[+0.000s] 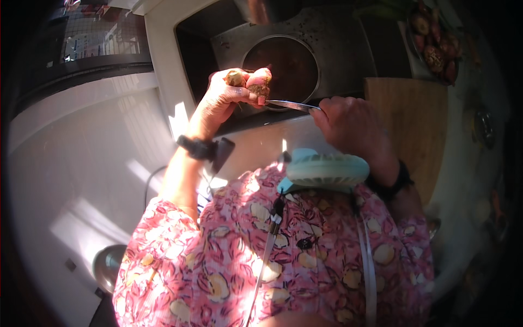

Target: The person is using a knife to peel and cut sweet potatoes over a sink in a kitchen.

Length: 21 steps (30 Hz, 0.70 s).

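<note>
My left hand point(222, 92) holds a knobbly root vegetable point(260, 78), pink-skinned with rough brown patches; it looks like a sweet potato. Beside it, in the same grip, shows a rounder yellowish-brown lump point(235, 78); I cannot tell whether the two are joined. In my right hand point(351, 122) is a small knife point(291, 105), its blade pointing left. The knife tip reaches the lower end of the pink root, by my left thumb. Both hands are over the near side of a sink point(343, 53), where a round basin point(317, 61) holds dark, brownish liquid.
A wooden cutting board point(406, 122) lies on the counter to the right. Behind it stands a bowl of several reddish roots point(436, 45). Dark scraps point(312, 37) dot the sink floor. A pale aqua fan point(327, 168) hangs at my chest. A faucet-like metal part point(257, 11) overhangs the sink.
</note>
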Each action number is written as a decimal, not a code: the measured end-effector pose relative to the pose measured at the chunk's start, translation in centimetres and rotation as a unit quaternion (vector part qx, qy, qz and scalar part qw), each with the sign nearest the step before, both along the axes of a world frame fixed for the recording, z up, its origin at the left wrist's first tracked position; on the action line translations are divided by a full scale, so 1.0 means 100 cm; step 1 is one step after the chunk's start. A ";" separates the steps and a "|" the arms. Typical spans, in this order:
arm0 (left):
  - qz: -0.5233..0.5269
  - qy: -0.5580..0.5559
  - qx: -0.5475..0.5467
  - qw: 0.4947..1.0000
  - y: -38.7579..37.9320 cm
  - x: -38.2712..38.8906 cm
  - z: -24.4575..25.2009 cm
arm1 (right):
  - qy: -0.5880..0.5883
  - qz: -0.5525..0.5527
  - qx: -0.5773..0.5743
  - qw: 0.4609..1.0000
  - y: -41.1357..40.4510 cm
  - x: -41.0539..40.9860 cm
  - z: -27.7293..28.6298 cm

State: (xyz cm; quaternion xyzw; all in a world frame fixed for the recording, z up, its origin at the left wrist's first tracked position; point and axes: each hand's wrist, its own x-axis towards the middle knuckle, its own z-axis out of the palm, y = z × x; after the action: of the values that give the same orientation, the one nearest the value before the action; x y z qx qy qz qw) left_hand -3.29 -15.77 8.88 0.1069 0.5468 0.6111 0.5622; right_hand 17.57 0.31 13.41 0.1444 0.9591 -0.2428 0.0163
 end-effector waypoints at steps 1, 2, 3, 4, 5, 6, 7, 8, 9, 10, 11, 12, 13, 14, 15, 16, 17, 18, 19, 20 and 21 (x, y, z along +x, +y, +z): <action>-0.021 0.001 0.003 1.000 0.002 -0.002 0.002 | -0.002 -0.016 0.009 1.000 0.000 0.001 0.000; -0.024 -0.001 0.004 1.000 0.004 -0.002 0.004 | -0.004 -0.033 0.018 0.999 0.000 0.002 0.001; -0.078 0.037 -0.052 0.995 0.003 -0.002 0.006 | -0.005 -0.032 0.017 0.999 0.004 0.003 -0.001; -0.131 0.074 -0.108 0.983 0.001 -0.001 0.006 | 0.007 -0.063 0.035 0.997 0.012 0.006 -0.003; -0.114 0.053 -0.097 0.987 -0.002 0.000 0.003 | 0.020 -0.094 0.053 0.994 0.016 0.007 -0.004; -0.074 0.012 -0.064 0.995 -0.004 0.000 -0.002 | 0.020 -0.093 0.056 0.994 0.014 0.007 -0.001; -0.032 -0.030 -0.032 0.999 -0.008 -0.002 -0.007 | 0.007 -0.073 0.025 0.997 0.010 0.007 0.004; -0.029 -0.029 -0.029 0.999 -0.012 -0.004 -0.010 | -0.005 -0.051 -0.007 0.999 0.006 0.005 0.008; 0.004 -0.065 -0.013 0.998 -0.014 -0.004 -0.015 | -0.007 -0.048 -0.004 0.999 0.005 0.005 0.006; 0.039 -0.101 0.002 0.994 -0.015 -0.002 -0.020 | -0.004 -0.046 -0.021 0.999 0.004 0.005 0.003; 0.044 -0.101 0.004 0.994 -0.015 -0.001 -0.026 | 0.000 -0.044 -0.039 0.998 0.004 0.005 0.000; 0.045 -0.119 0.005 0.992 -0.014 -0.001 -0.029 | 0.000 -0.043 -0.039 0.998 0.004 0.003 0.002; 0.046 -0.137 0.006 0.990 -0.016 -0.001 -0.031 | 0.010 -0.038 -0.043 0.998 0.005 0.001 0.006; 0.029 -0.127 0.019 0.991 -0.019 -0.001 -0.033 | 0.020 -0.033 -0.048 0.998 0.005 0.000 0.008; 0.032 -0.125 0.018 0.991 -0.021 -0.001 -0.035 | 0.022 -0.031 -0.049 0.998 0.005 -0.001 0.009; 0.031 -0.119 0.016 0.992 -0.022 -0.002 -0.035 | 0.011 -0.019 -0.052 0.998 0.003 -0.002 0.010; 0.029 -0.114 0.014 0.993 -0.023 -0.003 -0.036 | -0.001 -0.008 -0.055 0.998 0.001 -0.003 0.010; 0.029 -0.113 0.013 0.993 -0.023 -0.003 -0.034 | 0.000 -0.008 -0.056 0.998 0.000 -0.004 0.010; 0.013 -0.110 0.016 0.994 -0.021 -0.002 -0.031 | 0.003 -0.012 -0.059 0.998 0.000 -0.004 0.009; -0.003 -0.108 0.020 0.994 -0.019 -0.002 -0.028 | 0.005 -0.016 -0.062 0.998 -0.001 -0.005 0.008; -0.004 -0.108 0.019 0.994 -0.017 -0.001 -0.024 | 0.006 -0.017 -0.062 0.998 0.000 -0.006 0.007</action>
State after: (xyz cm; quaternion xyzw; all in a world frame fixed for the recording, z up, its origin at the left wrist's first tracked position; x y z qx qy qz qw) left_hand -3.36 -17.49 6.50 0.0534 0.4705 0.6273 0.6182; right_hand 16.96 0.27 14.08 0.1581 0.9395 -0.3033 0.0158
